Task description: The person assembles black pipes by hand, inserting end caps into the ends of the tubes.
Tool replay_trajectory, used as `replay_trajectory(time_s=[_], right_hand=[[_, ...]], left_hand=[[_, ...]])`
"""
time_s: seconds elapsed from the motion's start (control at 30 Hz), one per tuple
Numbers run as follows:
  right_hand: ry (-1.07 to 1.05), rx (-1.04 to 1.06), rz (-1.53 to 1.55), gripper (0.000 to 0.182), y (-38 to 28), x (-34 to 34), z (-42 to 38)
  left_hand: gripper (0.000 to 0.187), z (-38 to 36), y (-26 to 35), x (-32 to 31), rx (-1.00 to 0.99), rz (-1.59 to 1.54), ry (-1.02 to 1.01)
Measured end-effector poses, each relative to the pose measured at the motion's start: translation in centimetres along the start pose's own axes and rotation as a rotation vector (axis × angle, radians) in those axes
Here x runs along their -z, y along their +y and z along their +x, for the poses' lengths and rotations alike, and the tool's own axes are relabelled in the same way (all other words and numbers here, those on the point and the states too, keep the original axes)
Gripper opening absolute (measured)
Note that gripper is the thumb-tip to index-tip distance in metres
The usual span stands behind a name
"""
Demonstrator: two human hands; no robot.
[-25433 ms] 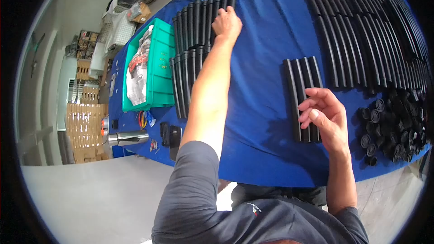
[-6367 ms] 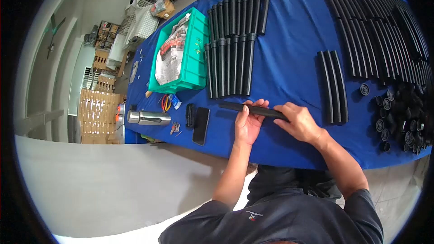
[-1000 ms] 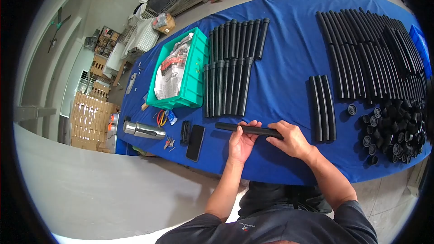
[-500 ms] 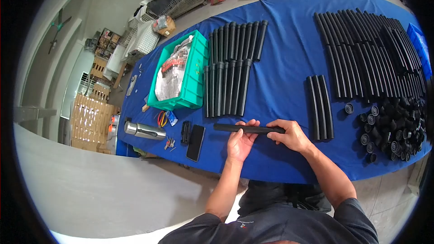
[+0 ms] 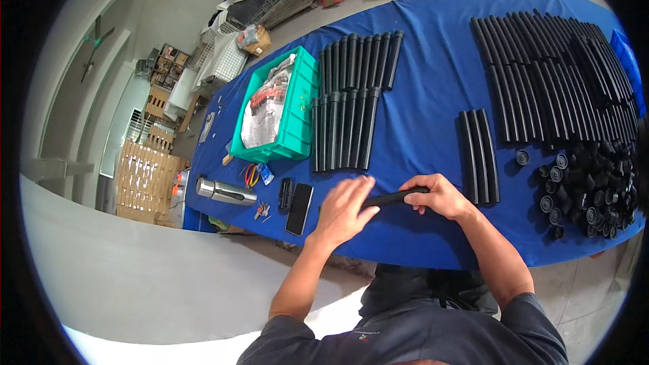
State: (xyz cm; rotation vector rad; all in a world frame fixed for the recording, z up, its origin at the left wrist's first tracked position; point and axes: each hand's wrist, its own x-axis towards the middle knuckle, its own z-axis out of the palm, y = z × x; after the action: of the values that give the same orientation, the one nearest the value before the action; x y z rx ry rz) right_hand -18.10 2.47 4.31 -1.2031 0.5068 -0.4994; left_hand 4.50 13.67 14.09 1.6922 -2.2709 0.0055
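My right hand [image 5: 441, 196] is closed around the right end of a black plastic tube [image 5: 392, 199], which lies crosswise in front of me. My left hand [image 5: 343, 211] is open over the other end, its fingers stretched out and slightly blurred, and it hides that end of the tube. Three loose black tubes [image 5: 479, 157] lie side by side to the right of my right hand. Beyond my left hand, two rows of black tubes with collared ends [image 5: 344, 130] rest on the blue cloth.
At right lie many plain black tubes [image 5: 541, 101] and a heap of black caps [image 5: 588, 186], one cap [image 5: 522, 157] apart. Left are a green crate [image 5: 297, 124] holding bags, a steel flask [image 5: 226, 192], a phone [image 5: 299, 209], keys [image 5: 262, 210] and scissors [image 5: 251, 174]. A blue cloth [image 5: 426, 88] covers the table.
My left hand has turned over from palm-up under the tube to lie across its left end, fingers spread. My right hand still grips the right end. The view has shifted slightly.
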Motion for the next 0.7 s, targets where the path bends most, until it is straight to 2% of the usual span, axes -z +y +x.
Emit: replay_trajectory(time_s=[0.07,0.1,0.2,0.23,0.27,0.33,0.47,0.5,0.53,0.7], right_hand=[[-0.012,0.016,0.042,0.023,0.2,-0.1,-0.1],[-0.052,0.015,0.029,0.037,0.2,0.2,0.1],[0.038,0.035,0.133,0.064,-0.4,-0.6,-0.3],[-0.003,-0.017,0.129,0.09,-0.5,-0.3,-0.2],[-0.009,-0.054,0.137,0.089,-0.5,-0.3,-0.2],[-0.025,-0.128,0.155,0.089,-0.3,-0.5,-0.2],[-0.278,-0.095,-0.022,0.077,1.3,-0.5,0.2],[-0.277,-0.094,-0.008,0.074,1.3,-0.4,0.1],[-0.274,-0.091,0.006,0.071,1.3,-0.3,0.1],[-0.264,-0.101,0.029,0.066,1.5,-0.3,0.2]], left_hand=[[0.047,-0.3,-0.5,-1.7,-0.01,-0.049,-0.175],[0.043,-0.2,-0.5,-2.0,0.009,-0.088,-0.19],[0.036,0.2,-1.5,-1.5,0.059,-0.173,-0.194],[0.034,0.5,-1.9,-1.2,0.074,-0.197,-0.19],[0.033,0.9,-2.4,-1.1,0.171,-0.212,-0.131],[0.034,2.8,-4.0,-1.1,0.175,-0.157,-0.015],[0.057,8.8,-5.6,-3.8,0.19,-0.069,0.016],[0.069,10.4,-5.7,-4.3,0.216,0.044,-0.085],[0.068,12.0,-5.2,-4.4,0.219,0.098,-0.172],[0.063,15.9,-8.6,-9.5,0.097,0.235,-0.152]])
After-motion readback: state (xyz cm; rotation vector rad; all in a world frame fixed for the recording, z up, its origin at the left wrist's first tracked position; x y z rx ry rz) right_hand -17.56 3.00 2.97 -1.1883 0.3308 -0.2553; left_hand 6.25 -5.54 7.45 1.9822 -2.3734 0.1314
